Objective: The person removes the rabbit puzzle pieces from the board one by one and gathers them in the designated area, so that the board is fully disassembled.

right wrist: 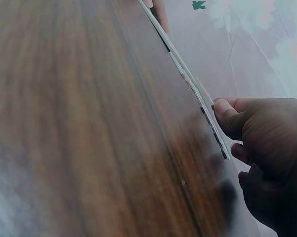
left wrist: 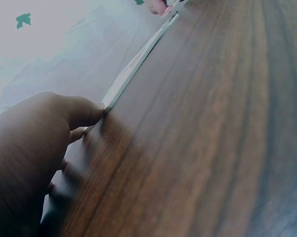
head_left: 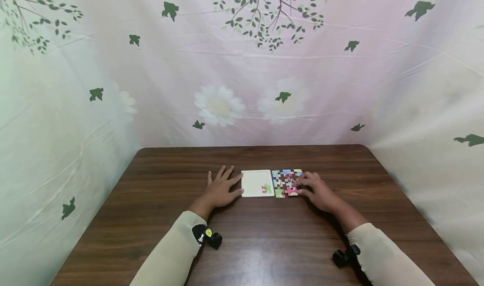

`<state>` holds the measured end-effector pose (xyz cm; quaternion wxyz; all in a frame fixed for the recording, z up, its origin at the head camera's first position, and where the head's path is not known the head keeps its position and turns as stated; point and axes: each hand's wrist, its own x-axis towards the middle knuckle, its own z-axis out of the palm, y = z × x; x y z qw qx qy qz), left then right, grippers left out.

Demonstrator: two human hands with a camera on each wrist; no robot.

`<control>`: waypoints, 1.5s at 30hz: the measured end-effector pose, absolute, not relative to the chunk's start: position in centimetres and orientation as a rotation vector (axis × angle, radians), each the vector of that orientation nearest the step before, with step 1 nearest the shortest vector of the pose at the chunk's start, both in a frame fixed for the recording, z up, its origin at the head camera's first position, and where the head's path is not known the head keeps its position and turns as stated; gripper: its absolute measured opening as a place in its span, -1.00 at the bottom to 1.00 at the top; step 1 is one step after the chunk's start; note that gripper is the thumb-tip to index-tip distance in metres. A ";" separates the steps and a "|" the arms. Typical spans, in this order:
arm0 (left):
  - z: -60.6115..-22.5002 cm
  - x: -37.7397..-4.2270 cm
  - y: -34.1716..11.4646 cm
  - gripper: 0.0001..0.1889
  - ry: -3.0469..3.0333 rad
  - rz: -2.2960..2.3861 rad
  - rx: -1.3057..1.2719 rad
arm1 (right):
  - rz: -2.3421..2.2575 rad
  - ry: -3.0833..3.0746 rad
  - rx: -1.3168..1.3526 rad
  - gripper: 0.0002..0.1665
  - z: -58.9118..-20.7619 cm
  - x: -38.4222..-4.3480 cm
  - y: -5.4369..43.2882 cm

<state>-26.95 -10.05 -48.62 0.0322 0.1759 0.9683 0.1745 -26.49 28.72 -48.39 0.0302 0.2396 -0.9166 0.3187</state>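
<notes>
A white puzzle tray (head_left: 253,183) lies flat on the table, with a few joined pink and green pieces in its lower right corner. My left hand (head_left: 221,189) has its fingers spread, the thumb and a fingertip against the tray's left edge. Colourful jigsaw pieces (head_left: 280,192) lie in rows just right of the tray. Over their right side, my right hand (head_left: 315,191) pinches a puzzle piece between thumb and curled index finger; the fingers largely hide it. In the right wrist view the thumb (right wrist: 225,111) is at the edge of the pieces.
The brown wooden table (head_left: 242,235) extends around the tray and pieces. A printed cloth (head_left: 242,76) with leaves, birds and flowers hangs behind and on both sides. Small black wrist cameras sit on both sleeves (head_left: 172,244).
</notes>
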 end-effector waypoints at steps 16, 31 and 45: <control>-48.5 -26.9 -10.0 -0.30 2.987 0.570 0.548 | 0.972 -2.834 0.739 -0.77 -48.5 -26.6 28.8; -48.6 -26.8 -10.1 -0.30 2.986 0.573 0.565 | 0.972 -2.848 0.689 -0.87 -48.4 -26.4 28.5; -48.8 -27.1 -10.1 -0.30 2.992 0.538 0.565 | 0.976 -2.848 0.670 -0.88 -48.4 -26.5 28.5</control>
